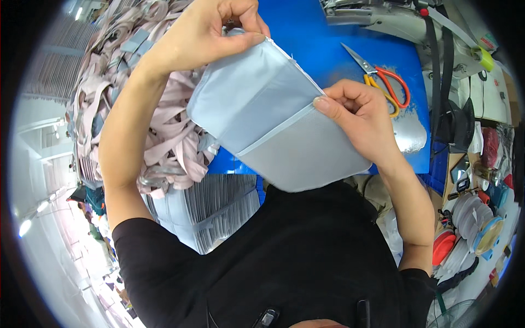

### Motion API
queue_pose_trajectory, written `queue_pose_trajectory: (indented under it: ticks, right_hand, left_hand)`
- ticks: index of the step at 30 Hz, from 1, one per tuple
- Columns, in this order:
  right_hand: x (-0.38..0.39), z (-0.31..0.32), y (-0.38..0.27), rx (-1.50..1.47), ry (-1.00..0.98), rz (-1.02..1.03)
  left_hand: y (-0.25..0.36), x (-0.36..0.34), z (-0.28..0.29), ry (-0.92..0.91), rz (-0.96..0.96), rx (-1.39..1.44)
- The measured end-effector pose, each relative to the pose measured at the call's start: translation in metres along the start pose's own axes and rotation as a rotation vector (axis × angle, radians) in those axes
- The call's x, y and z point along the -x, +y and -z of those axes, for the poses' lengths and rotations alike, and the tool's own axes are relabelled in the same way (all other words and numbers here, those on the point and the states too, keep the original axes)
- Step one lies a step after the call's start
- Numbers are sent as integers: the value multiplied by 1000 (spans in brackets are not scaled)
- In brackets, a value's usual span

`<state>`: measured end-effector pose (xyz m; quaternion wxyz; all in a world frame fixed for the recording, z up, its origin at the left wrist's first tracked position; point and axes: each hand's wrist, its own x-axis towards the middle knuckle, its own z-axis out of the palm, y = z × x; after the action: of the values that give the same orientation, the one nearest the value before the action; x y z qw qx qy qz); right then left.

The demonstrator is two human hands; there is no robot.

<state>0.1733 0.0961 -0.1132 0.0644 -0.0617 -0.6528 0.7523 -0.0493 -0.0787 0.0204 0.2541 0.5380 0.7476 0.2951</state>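
A pale blue-grey fabric panel with a pocket strip across it and a zipper edge along its upper right hangs tilted between my two hands, over the front of the blue work table. My left hand pinches its top corner, fingers curled behind it. Lower on the same edge, my right hand grips the panel with its thumb on the front. Scissors with red and yellow handles lie on the table just beyond my right hand.
A heap of pink straps covers the left side. Below it sits a stack of grey panels. A sewing machine stands at the back right, and spools and small tools crowd the far right.
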Motion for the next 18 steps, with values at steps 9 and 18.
queue_pose_trajectory:
  ticks: [9,18]
  right_hand:
    - [-50,23,-7,-173,106,-70]
    - [-87,32,-12,-239,203,-135]
  left_hand:
    - [-61,-101,34,-199,-5,160]
    - [-96,-140,41,-22,-99,-303]
